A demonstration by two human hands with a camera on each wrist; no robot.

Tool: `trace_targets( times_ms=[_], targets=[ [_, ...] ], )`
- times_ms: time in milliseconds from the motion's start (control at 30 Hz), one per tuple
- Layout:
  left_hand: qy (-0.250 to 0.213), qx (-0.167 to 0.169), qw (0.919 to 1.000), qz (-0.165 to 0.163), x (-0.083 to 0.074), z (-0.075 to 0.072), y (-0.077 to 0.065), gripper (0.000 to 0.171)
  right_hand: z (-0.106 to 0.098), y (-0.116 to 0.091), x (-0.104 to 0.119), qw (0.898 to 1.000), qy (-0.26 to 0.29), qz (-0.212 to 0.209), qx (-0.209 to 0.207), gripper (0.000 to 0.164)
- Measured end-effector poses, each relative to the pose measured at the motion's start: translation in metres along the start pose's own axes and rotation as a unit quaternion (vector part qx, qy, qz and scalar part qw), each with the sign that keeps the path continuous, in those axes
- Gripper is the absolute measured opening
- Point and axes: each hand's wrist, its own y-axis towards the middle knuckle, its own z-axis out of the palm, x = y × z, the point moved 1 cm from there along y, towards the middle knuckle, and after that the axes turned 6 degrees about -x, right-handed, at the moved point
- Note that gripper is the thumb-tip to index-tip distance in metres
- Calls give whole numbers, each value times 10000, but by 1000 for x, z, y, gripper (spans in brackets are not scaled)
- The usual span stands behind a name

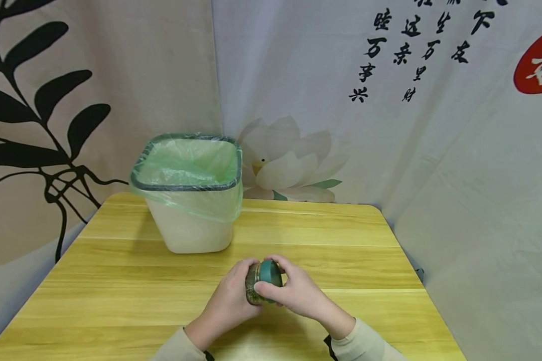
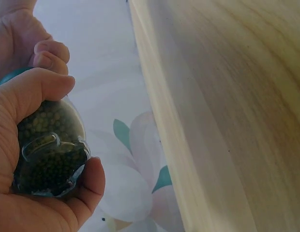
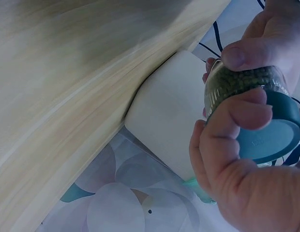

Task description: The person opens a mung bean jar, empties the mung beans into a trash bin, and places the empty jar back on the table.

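A small clear jar (image 1: 251,288) with a teal lid (image 1: 271,271) is held over the near middle of the table, tilted so that the lid points to the right. Small green beans (image 2: 51,164), like mung beans, show through its side in the left wrist view. My left hand (image 1: 231,296) grips the body of the jar, thumb and fingers wrapped round it. From the other side, my right hand (image 1: 298,293) holds the lid end, its thumb across the front and fingers behind. In the right wrist view, the lid's flat top (image 3: 268,142) faces the camera and the lid sits on the jar.
Beyond the hands, to the left, a white bin (image 1: 191,233) stands on the wooden table (image 1: 334,250). A green plastic bag (image 1: 194,163) lines the bin and folds over its dark rim. Printed cloth (image 1: 293,75) hangs behind the table's far edge.
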Motion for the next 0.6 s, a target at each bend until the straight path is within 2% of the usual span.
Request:
trace_targets(
  times_ms=[400,600],
  targets=[
    [-373,341,9978,-428,3,-2,1,85,0,-1,1,9996,-238,-98,-93,68],
    [-386,263,9971,-606,5,-4,2,88,-1,-1,1,9993,-306,-173,-144,65]
  ],
)
